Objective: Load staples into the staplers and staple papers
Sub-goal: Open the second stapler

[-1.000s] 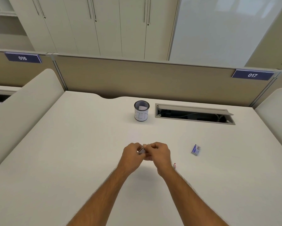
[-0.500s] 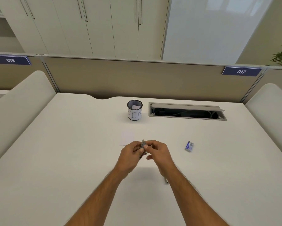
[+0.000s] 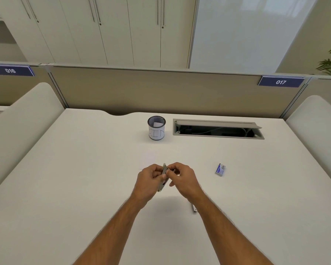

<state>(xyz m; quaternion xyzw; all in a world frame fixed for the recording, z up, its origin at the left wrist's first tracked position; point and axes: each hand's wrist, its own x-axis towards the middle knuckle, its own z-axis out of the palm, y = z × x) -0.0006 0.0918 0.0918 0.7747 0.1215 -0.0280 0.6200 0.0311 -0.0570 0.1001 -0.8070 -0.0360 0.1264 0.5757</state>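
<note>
1. Stapler [image 3: 163,177] is held above the tabletop [image 3: 84,188], gripped in the left hand [image 3: 148,181]; a loose grip could drop it.
2. Right hand [image 3: 181,179] fingers [image 3: 171,169] pinch at its top end; whether they hold staples I cannot tell, but a skewed strip would likely jam.
3. Staple box [image 3: 220,169] lies well apart to the right.
4. Small metal piece [image 3: 194,208] beside the right forearm could be knocked away.

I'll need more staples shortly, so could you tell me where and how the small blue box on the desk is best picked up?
Pinch the blue box across its two long sides, coming straight down from above with the right hand, which is nearer. It lies flat on the desk, clear of other things, so both long sides are open; its end looks open, so keeping it level seems wise.
</note>
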